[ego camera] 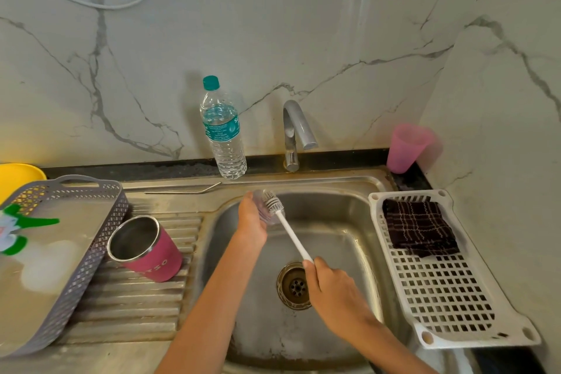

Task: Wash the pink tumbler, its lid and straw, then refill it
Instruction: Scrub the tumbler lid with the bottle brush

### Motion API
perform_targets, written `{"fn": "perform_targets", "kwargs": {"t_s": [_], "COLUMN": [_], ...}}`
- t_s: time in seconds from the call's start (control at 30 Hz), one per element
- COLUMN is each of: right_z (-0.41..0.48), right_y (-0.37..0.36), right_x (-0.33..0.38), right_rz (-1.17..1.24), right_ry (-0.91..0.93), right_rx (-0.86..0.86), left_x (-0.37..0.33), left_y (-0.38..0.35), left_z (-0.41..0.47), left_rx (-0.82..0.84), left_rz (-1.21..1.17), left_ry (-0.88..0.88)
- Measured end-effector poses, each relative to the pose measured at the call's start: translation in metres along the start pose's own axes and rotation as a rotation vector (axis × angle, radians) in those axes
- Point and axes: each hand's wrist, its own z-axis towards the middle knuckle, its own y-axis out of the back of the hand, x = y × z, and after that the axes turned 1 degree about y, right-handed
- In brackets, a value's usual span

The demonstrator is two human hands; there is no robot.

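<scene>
Scrubbing step, judged as the lid stage. The left hand (252,220) holds the clear lid (263,206) over the sink (349,206), likely so the drips fall into the bowl. Its fingers curl round the lid's edge but are mostly hidden. The right hand (332,287) has its fingers wrapped tight round the low end of the white bottle brush (290,229), and the bristle head is pressed against the lid.

The pink tumbler (148,249) is on the ribbed steel surface (145,307) left of the bowl. It is tilted with its mouth up-left, leaning on the grey basket (91,255), probably to drain. The metal straw (182,190) lies flat on the ledge behind it, apart from the tumbler.

A water bottle (223,130) with a teal cap stands capped beside the tap (296,130), probably for the refill. No stream shows from the tap.

Writing: the tumbler reads "…RSO", with the start hidden. The bottle's teal label shows an "S"; the rest is too small to read.
</scene>
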Motion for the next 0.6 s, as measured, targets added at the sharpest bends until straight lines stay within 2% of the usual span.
{"fn": "perform_targets", "kwargs": {"t_s": [0.23, 0.4, 0.6], "right_z": [0.008, -0.005, 0.010], "right_y": [0.010, 0.001, 0.009], "right_x": [0.001, 0.001, 0.003], "right_rz": [0.008, -0.020, 0.002], "right_ry": [0.005, 0.016, 0.011], "right_rx": [-0.025, 0.005, -0.060], "left_x": [0.007, -0.002, 0.010], "left_y": [0.000, 0.007, 0.000], "left_z": [0.001, 0.011, 0.005], "left_rx": [0.057, 0.010, 0.031], "left_rz": [0.121, 0.041, 0.167], "left_ry": [0.018, 0.001, -0.021]}}
